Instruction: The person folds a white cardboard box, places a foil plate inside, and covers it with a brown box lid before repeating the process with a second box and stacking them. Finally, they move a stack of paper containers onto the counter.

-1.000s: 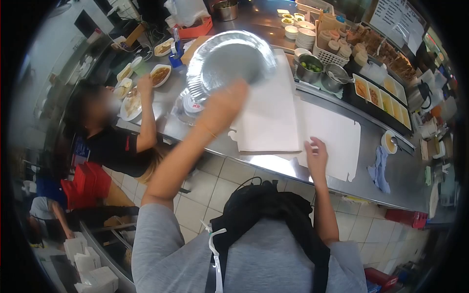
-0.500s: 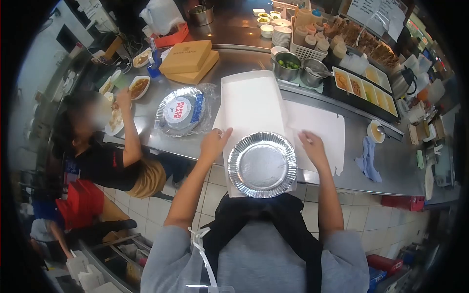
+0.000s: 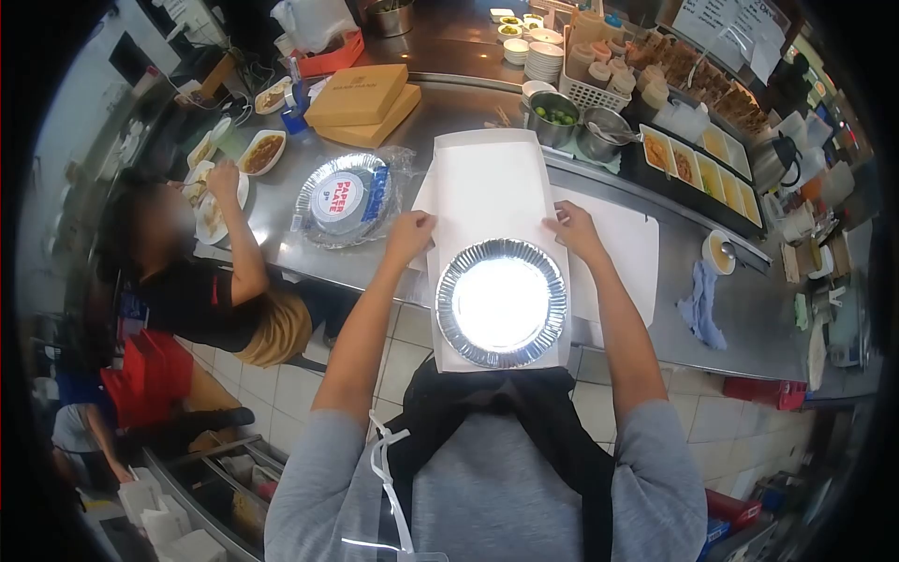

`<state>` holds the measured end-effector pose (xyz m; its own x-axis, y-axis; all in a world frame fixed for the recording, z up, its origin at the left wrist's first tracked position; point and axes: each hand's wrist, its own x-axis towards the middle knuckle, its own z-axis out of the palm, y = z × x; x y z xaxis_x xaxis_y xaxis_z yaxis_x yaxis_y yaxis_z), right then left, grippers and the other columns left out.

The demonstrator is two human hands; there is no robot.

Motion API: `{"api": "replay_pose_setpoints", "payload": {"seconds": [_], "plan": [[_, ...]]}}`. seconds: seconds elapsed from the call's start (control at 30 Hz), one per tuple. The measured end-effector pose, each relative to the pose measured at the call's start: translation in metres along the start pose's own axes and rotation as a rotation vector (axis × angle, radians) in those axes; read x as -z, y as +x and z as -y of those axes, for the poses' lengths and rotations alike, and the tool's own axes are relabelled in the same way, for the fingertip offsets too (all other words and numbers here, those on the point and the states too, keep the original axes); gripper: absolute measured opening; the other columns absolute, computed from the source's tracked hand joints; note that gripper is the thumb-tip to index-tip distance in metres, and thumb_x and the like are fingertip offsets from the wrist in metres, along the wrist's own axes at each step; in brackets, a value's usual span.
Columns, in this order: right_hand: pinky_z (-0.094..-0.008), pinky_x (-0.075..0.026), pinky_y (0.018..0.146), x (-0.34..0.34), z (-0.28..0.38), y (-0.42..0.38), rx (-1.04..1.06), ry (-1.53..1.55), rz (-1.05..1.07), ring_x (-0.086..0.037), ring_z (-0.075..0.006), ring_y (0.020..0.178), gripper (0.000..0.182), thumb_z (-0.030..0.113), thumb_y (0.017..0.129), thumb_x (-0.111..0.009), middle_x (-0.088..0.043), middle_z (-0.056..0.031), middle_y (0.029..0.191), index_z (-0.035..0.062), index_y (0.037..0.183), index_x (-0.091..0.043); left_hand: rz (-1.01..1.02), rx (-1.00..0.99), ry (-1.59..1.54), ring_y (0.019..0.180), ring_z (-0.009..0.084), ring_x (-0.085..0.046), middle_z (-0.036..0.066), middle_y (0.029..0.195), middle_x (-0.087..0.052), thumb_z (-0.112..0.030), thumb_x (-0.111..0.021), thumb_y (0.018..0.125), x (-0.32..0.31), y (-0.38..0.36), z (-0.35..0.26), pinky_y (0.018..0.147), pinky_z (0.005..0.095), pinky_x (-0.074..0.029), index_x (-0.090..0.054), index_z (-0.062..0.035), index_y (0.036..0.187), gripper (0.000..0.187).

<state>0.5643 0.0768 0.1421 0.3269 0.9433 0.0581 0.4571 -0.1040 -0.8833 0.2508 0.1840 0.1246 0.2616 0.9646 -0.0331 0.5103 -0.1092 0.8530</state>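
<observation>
An opened cardboard box (image 3: 489,169) with a white inside lies lengthwise in front of me, its near end reaching past the counter's edge toward my body. In its near half rests a round silver foil-coated paper plate (image 3: 501,352) with a crimped rim; its middle glares with reflected light. My left hand (image 3: 410,238) is closed at the box's left side, fingertips at the wall. Opposite it, my right hand (image 3: 575,230) pinches the right side. Another flat white cardboard piece (image 3: 618,253) lies under and to the right of the box.
A plastic-wrapped pack of paper plates (image 3: 342,201) and closed brown boxes (image 3: 361,98) are at left. A co-worker (image 3: 201,300) handles food on a white plate (image 3: 239,199). Rightward are metal pots (image 3: 552,120), a food tray (image 3: 700,169), a bowl (image 3: 719,251) and blue cloth (image 3: 702,304).
My right hand has moved left and up onto the box's right side. My left hand has shifted upward. The box sits straighter, its sides more upright. The co-worker's hand has moved over the plate.
</observation>
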Motion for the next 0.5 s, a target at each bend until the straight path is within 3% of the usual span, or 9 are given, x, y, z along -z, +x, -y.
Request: {"api": "replay_pose_setpoints", "payload": {"seconds": [0.1, 0.17, 0.23, 0.27, 0.3, 0.33, 0.37, 0.43, 0.5], "plan": [[-0.0275, -0.045, 0.059, 0.013, -0.02, 0.021, 0.104, -0.277, 0.09, -0.054, -0.0108, 0.064, 0.017, 0.01, 0.072, -0.069, -0.057, -0.0064, 0.066, 0.0008, 0.085, -0.063, 0.117, 0.014, 0.066, 0.052, 0.0139, -0.056, 0.009, 0.061, -0.06, -0.018, -0.065, 0.075, 0.014, 0.001, 0.007, 0.051, 0.029, -0.043, -0.063, 0.0023, 0.069, 0.021], [-0.0275, -0.046, 0.061, 0.028, -0.031, 0.01, 0.075, -0.242, 0.131, -0.055, -0.0119, 0.065, 0.017, 0.008, 0.073, -0.067, -0.059, -0.0071, 0.067, 0.0013, 0.088, -0.063, 0.215, 0.013, 0.044, 0.054, 0.0116, -0.056, 0.009, 0.063, -0.06, -0.018, -0.062, 0.079, 0.027, -0.013, 0.007, 0.051, 0.0261, -0.044, -0.064, 0.0022, 0.072, 0.021], [-0.0274, -0.046, 0.063, 0.031, -0.039, -0.007, 0.046, -0.212, 0.171, -0.057, -0.013, 0.067, 0.018, 0.006, 0.074, -0.066, -0.06, -0.0079, 0.068, 0.0019, 0.091, -0.064, 0.16, -0.33, 0.237, 0.062, 0.014, -0.058, 0.011, 0.068, -0.06, -0.013, -0.061, 0.079, 0.032, -0.033, 0.009, 0.058, 0.0286, -0.046, -0.063, 0.0022, 0.074, 0.016], [-0.0278, -0.047, 0.065, 0.028, -0.044, -0.017, 0.011, 0.025, 0.142, -0.058, -0.0139, 0.069, 0.018, 0.003, 0.074, -0.064, -0.061, -0.0095, 0.07, 0.0013, 0.092, -0.064, 0.161, -0.332, 0.235, 0.062, 0.014, -0.058, 0.011, 0.068, -0.06, -0.013, -0.061, 0.079, 0.028, -0.043, 0.008, 0.058, 0.0286, -0.046, -0.063, 0.0022, 0.074, 0.016], [-0.0282, -0.048, 0.067, 0.025, -0.05, -0.029, -0.032, 0.262, 0.117, -0.06, -0.0149, 0.072, 0.019, 0.0, 0.075, -0.061, -0.062, -0.0111, 0.072, 0.0007, 0.093, -0.065, 0.1, -0.347, 0.125, 0.067, 0.0199, -0.06, 0.014, 0.072, -0.061, -0.009, -0.059, 0.078, 0.021, -0.058, 0.001, 0.062, 0.0305, -0.046, -0.063, 0.0032, 0.075, 0.013], [-0.0282, -0.048, 0.067, 0.022, -0.048, -0.043, -0.045, 0.259, 0.125, -0.06, -0.0149, 0.072, 0.019, 0.0, 0.075, -0.061, -0.062, -0.0111, 0.072, 0.0007, 0.093, -0.065, 0.037, -0.354, 0.015, 0.073, 0.0257, -0.062, 0.016, 0.075, -0.062, -0.004, -0.057, 0.076, 0.012, -0.07, -0.001, 0.066, 0.0323, -0.047, -0.063, 0.0043, 0.076, 0.01], [-0.0282, -0.048, 0.068, 0.019, -0.044, -0.052, -0.021, 0.225, 0.109, -0.061, -0.0161, 0.073, 0.019, -0.003, 0.076, -0.058, -0.063, -0.0117, 0.075, -0.001, 0.094, -0.064, 0.036, -0.345, 0.013, 0.073, 0.0257, -0.062, 0.016, 0.075, -0.062, -0.004, -0.057, 0.076, 0.005, -0.074, -0.002, 0.066, 0.0323, -0.047, -0.063, 0.0043, 0.076, 0.01], [-0.0283, -0.049, 0.069, 0.022, -0.017, -0.053, 0.012, 0.194, 0.1, -0.062, -0.0173, 0.075, 0.019, -0.005, 0.076, -0.055, -0.065, -0.0122, 0.079, -0.0027, 0.094, -0.063, -0.024, -0.563, 0.1, 0.076, 0.0306, -0.062, 0.017, 0.077, -0.062, 0.0, -0.053, 0.076, -0.002, -0.075, -0.009, 0.068, 0.0348, -0.048, -0.061, 0.0059, 0.08, 0.01], [-0.0282, -0.049, 0.072, 0.027, 0.008, -0.053, 0.056, -0.177, 0.25, -0.063, -0.0201, 0.079, 0.023, -0.004, 0.075, -0.057, -0.065, -0.012, 0.089, -0.005, 0.098, -0.061, 0.045, -0.552, 0.208, 0.078, 0.0348, -0.061, 0.018, 0.082, -0.063, 0.002, -0.054, 0.073, 0.003, -0.067, -0.012, 0.07, 0.036, -0.049, -0.061, 0.0047, 0.084, 0.013]]}}
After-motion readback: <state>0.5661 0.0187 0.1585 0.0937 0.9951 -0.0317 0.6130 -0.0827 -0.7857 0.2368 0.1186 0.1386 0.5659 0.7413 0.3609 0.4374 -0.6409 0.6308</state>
